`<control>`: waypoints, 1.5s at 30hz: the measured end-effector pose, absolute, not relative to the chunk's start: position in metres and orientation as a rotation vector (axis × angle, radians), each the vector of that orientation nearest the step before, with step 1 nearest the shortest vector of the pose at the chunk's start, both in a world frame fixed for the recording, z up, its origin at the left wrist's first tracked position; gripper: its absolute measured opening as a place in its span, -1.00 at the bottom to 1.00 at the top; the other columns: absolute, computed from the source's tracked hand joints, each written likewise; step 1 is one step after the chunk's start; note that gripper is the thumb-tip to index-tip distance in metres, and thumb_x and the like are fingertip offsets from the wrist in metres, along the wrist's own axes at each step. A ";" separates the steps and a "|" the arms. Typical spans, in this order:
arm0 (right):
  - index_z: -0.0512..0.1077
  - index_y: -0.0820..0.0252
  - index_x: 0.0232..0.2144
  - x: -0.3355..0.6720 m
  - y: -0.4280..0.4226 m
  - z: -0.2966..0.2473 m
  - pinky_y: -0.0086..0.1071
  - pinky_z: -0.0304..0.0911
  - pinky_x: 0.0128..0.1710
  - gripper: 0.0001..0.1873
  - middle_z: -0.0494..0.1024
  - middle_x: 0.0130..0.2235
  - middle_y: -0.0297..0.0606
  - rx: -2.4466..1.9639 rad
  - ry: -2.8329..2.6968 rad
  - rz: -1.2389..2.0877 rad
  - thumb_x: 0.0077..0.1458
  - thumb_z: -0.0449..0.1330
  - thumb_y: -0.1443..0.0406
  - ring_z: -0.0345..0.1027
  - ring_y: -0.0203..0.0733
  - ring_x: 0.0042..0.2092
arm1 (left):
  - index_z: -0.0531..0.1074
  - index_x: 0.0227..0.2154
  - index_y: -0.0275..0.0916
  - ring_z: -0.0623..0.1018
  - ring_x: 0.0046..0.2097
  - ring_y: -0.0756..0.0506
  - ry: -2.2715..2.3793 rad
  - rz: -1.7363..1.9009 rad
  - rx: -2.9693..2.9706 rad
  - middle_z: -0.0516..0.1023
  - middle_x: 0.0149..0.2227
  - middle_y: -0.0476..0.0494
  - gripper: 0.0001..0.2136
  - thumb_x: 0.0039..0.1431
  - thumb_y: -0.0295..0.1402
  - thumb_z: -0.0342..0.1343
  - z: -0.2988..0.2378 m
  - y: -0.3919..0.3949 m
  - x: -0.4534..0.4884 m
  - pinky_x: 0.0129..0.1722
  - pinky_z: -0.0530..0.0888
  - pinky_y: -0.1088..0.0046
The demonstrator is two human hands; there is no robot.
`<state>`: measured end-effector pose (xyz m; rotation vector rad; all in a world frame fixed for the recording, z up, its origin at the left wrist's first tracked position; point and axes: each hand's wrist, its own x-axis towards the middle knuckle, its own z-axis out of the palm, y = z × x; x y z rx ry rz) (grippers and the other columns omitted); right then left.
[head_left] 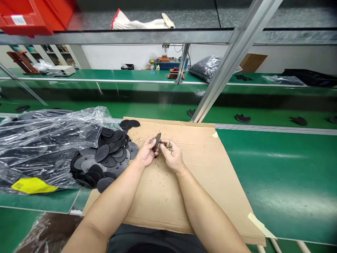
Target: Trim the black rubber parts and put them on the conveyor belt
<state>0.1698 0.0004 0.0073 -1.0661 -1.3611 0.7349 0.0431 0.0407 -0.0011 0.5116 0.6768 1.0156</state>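
My left hand [147,151] is closed on a black plastic disc [157,141], tilted up on its edge with its thin side towards me. Close beside it, my right hand [172,156] is closed around a small gold-coloured metal tool [169,147], whose tip is at the disc's right side; the fingers hide most of its shape. Both hands are above a cardboard sheet [207,172] sprinkled with tiny black bits. To the left lies a heap of similar black discs [110,151], spilling from a clear plastic bag [47,140].
Beyond the cardboard runs a green conveyor belt [147,102] carrying several black parts [242,118]. A slanted metal post [223,77] rises behind the sheet's right side. On the overhead shelf are a red bin [34,17] and a white glove [137,24]. Tape [260,225] holds the sheet's near-right corner.
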 end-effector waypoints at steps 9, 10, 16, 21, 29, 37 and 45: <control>0.45 0.12 -0.23 0.174 0.002 0.006 -0.23 0.32 -0.15 -0.83 0.52 -0.27 -0.19 -1.064 -1.640 0.333 0.13 0.10 0.28 0.39 -0.15 -0.22 | 0.37 -0.23 -0.22 0.44 -0.53 0.05 0.590 0.974 0.531 0.44 -0.48 0.03 -0.59 -0.12 -0.20 0.35 -0.002 0.035 0.046 -0.62 0.29 0.58; 0.45 0.12 -0.24 0.174 0.002 0.006 -0.22 0.32 -0.15 -0.83 0.52 -0.28 -0.19 -1.063 -1.668 0.295 0.13 0.09 0.29 0.38 -0.14 -0.22 | 0.37 -0.22 -0.22 0.44 -0.54 0.05 0.597 0.978 0.538 0.44 -0.48 0.03 -0.58 -0.13 -0.20 0.36 -0.001 0.035 0.046 -0.62 0.29 0.58; 0.46 0.11 -0.22 0.179 0.003 0.006 -0.18 0.29 -0.14 -0.80 0.53 -0.29 -0.18 -1.052 -1.781 0.188 0.12 0.08 0.32 0.35 -0.11 -0.22 | 0.41 -0.19 -0.24 0.40 -0.55 0.09 0.636 1.006 0.552 0.44 -0.48 0.03 -0.55 -0.16 -0.22 0.38 0.002 0.033 0.045 -0.60 0.29 0.60; 0.47 0.09 -0.25 0.175 0.003 0.007 -0.19 0.29 -0.12 -0.82 0.53 -0.30 -0.20 -1.064 -1.712 0.270 0.12 0.09 0.29 0.37 -0.12 -0.23 | 0.43 -0.21 -0.24 0.40 -0.51 0.08 0.644 1.017 0.532 0.44 -0.47 0.01 -0.59 -0.14 -0.23 0.36 0.002 0.032 0.046 -0.59 0.27 0.61; 0.46 0.11 -0.25 0.170 0.002 0.000 -0.25 0.32 -0.13 -0.83 0.52 -0.27 -0.22 -1.103 -1.506 0.487 0.11 0.16 0.21 0.41 -0.16 -0.23 | 0.44 -0.19 -0.23 0.42 -0.50 0.08 0.587 1.008 0.482 0.45 -0.48 0.01 -0.58 -0.15 -0.28 0.38 0.001 0.034 0.047 -0.64 0.25 0.64; 0.43 0.16 -0.22 0.176 0.009 -0.007 -0.25 0.33 -0.17 -0.73 0.48 -0.34 -0.26 -1.112 -1.284 0.612 0.01 0.21 0.19 0.38 -0.19 -0.29 | 0.46 -0.21 -0.25 0.54 -0.29 0.03 0.705 1.246 0.507 0.56 -0.25 -0.09 -0.61 -0.19 -0.47 0.36 -0.002 0.040 0.047 -0.35 0.46 0.59; 0.42 0.21 -0.28 0.188 0.021 -0.013 -0.31 0.29 -0.25 -0.71 0.46 -0.38 -0.30 -1.082 -0.874 0.732 -0.04 0.22 0.15 0.32 -0.24 -0.36 | 0.45 -0.15 -0.17 0.51 -0.09 -0.12 1.298 1.520 1.057 0.53 -0.16 -0.13 -0.62 -0.10 -0.52 0.23 0.030 0.109 0.043 0.01 0.40 0.31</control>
